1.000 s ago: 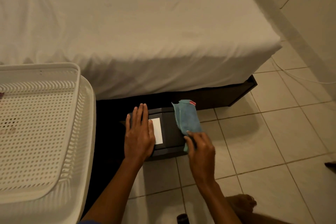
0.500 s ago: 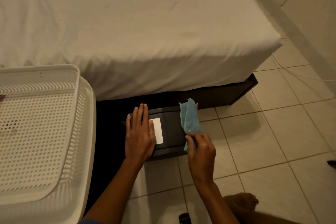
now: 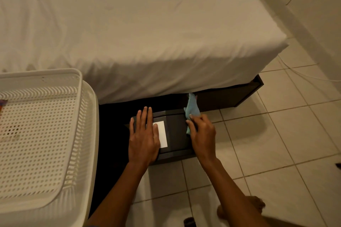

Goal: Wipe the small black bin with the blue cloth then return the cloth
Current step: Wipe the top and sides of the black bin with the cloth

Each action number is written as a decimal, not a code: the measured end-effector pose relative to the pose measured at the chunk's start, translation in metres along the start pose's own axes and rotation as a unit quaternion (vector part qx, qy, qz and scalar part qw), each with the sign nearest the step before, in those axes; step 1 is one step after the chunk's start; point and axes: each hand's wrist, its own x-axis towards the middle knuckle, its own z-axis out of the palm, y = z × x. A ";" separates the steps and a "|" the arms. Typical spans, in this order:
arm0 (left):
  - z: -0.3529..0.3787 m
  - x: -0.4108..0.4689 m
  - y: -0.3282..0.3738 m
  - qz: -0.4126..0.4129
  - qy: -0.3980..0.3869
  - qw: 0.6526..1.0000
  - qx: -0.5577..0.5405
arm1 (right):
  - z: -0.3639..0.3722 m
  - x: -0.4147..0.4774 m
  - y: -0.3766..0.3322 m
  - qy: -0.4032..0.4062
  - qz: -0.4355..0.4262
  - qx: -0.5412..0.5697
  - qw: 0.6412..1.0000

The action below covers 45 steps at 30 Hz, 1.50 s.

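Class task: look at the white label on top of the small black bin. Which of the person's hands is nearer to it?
Left. The left hand lies flat on the bin, its thumb overlapping the white label. The right hand grips the blue cloth at the bin's right edge, apart from the label.

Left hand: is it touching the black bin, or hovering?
Touching. The head view shows the left hand lying flat on top of the black bin, palm down, with no gap visible and partly covering its white label.

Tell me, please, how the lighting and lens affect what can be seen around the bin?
Head view: dim, warm light; the black bin merges with deep shadow under the bed, left of the left hand; the blue cloth in the right hand stays legible; wide-angle bends the white basket.
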 end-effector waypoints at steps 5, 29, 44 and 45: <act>0.000 -0.001 0.001 0.002 0.001 1.000 -0.005 | -0.014 -0.033 0.007 -0.016 0.003 0.010 1.000; -0.003 -0.001 0.000 0.001 -0.010 1.000 -0.024 | 0.032 0.004 -0.035 -0.033 -0.054 0.029 0.998; 0.003 0.000 -0.002 0.004 -0.007 1.000 -0.026 | 0.028 0.006 -0.033 -0.043 -0.033 0.009 0.998; 0.004 -0.001 -0.002 0.002 -0.006 1.000 -0.027 | 0.024 0.003 -0.030 -0.037 -0.035 0.006 0.999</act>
